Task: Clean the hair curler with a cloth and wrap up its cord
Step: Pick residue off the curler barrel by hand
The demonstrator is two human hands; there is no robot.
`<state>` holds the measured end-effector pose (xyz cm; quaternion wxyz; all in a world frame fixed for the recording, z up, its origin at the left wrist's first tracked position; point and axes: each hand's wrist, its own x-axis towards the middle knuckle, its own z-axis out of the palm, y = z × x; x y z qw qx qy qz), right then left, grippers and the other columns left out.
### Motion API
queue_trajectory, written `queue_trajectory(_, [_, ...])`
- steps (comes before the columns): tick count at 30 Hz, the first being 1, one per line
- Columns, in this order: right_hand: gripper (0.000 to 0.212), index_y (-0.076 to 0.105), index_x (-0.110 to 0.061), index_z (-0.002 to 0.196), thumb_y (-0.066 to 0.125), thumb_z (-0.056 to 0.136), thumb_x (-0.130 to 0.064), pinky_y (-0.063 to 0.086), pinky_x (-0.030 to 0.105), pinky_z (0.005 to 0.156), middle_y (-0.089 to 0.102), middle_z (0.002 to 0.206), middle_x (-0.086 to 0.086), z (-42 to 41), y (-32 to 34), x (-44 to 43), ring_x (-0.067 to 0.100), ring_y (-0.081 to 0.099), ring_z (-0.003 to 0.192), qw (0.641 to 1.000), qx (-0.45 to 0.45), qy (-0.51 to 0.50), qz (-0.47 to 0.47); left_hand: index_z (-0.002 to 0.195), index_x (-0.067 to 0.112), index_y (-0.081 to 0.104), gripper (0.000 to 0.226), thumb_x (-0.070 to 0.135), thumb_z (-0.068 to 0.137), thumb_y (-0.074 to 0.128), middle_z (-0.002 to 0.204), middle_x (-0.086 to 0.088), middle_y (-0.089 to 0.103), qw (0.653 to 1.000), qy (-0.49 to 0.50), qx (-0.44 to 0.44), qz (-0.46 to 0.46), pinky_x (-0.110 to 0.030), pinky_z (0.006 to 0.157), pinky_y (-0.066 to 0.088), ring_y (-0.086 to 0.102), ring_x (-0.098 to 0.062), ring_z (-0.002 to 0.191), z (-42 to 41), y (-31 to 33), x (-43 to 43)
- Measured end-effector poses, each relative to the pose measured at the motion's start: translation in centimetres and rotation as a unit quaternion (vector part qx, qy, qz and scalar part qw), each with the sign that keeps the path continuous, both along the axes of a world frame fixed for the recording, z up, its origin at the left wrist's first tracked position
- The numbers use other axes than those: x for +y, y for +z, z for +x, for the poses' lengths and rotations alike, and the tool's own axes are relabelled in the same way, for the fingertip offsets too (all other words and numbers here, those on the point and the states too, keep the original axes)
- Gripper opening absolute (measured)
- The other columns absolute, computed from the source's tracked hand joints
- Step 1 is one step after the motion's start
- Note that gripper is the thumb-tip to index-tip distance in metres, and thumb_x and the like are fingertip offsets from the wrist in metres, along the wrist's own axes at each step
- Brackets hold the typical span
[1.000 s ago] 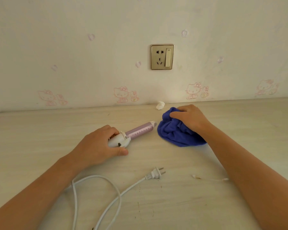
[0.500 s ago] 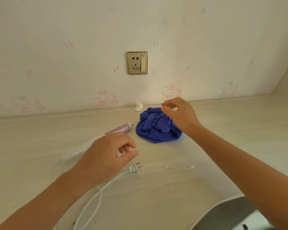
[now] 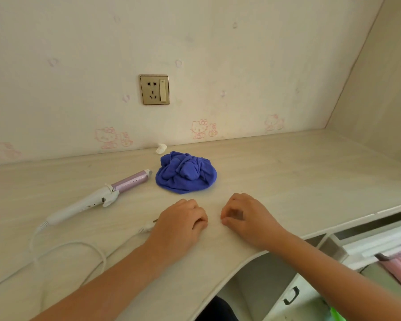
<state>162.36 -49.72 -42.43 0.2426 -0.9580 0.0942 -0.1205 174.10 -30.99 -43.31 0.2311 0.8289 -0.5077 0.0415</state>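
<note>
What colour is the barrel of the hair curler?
The barrel is pale purple with rows of small dark dots; the head view shows it.

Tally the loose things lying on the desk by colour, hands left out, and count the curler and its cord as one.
Blue: 1, cloth
White and purple: 1, curler
White: 1, paper wad
Total: 3
</note>
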Motion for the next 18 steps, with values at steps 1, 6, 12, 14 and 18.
queue_trajectory(1, [0.008,0.07,-0.028,0.086,0.072,0.091,-0.023,0.04,0.022,0.08,0.055,0.088,-0.016,0.1,0.0,0.1,0.006,0.05,0.088,1.0,0.001,0.0,-0.001,0.096,0.025,0.074,0.012,0.029,0.099,0.063,0.096,0.009,0.065,1.0,0.002,-0.003,-0.009,-0.031,0.076,0.047,0.057,-0.013,0.093,-0.1,0.0,-0.1])
queue_trajectory(6, [0.006,0.065,-0.027,0.089,0.068,0.094,-0.023,0.041,0.022,0.078,0.06,0.09,-0.014,0.2,-0.1,0.5,0.005,0.05,0.085,1.0,-0.007,-0.007,-0.014,0.097,0.019,0.064,0.013,0.025,0.103,0.054,0.095,0.006,0.061,0.999,0.015,-0.02,-0.028,-0.028,0.076,0.042,0.055,-0.016,0.089,-0.7,0.2,-0.3])
queue_trajectory(12, [0.01,0.063,-0.024,0.086,0.068,0.09,-0.015,0.039,0.01,0.067,0.057,0.074,-0.018,1.6,0.0,3.2,-0.002,0.055,0.073,0.992,-0.121,0.001,0.021,0.115,0.02,0.07,0.02,0.021,0.102,0.055,0.103,0.003,0.071,0.998,0.024,-0.005,-0.062,-0.034,0.08,0.049,0.062,-0.019,0.095,0.6,1.7,1.3])
queue_trajectory(14, [0.007,0.065,-0.021,0.088,0.067,0.091,-0.016,0.039,0.009,0.068,0.054,0.073,-0.021,2.8,0.0,4.4,-0.004,0.054,0.073,0.989,-0.148,0.012,0.028,0.104,0.021,0.075,0.019,0.025,0.102,0.057,0.091,0.003,0.067,0.998,0.025,-0.029,-0.059,-0.038,0.075,0.051,0.059,-0.018,0.088,1.3,1.9,2.2])
queue_trajectory(18, [0.012,0.071,-0.024,0.089,0.061,0.095,-0.025,0.038,0.012,0.068,0.06,0.073,-0.013,5.2,0.0,6.0,0.003,0.053,0.073,0.99,-0.129,0.043,0.028,0.083,0.022,0.074,0.017,0.022,0.098,0.067,0.075,0.006,0.057,0.991,0.071,-0.073,-0.085,-0.035,0.06,0.046,0.054,-0.014,0.074,2.6,1.8,3.9])
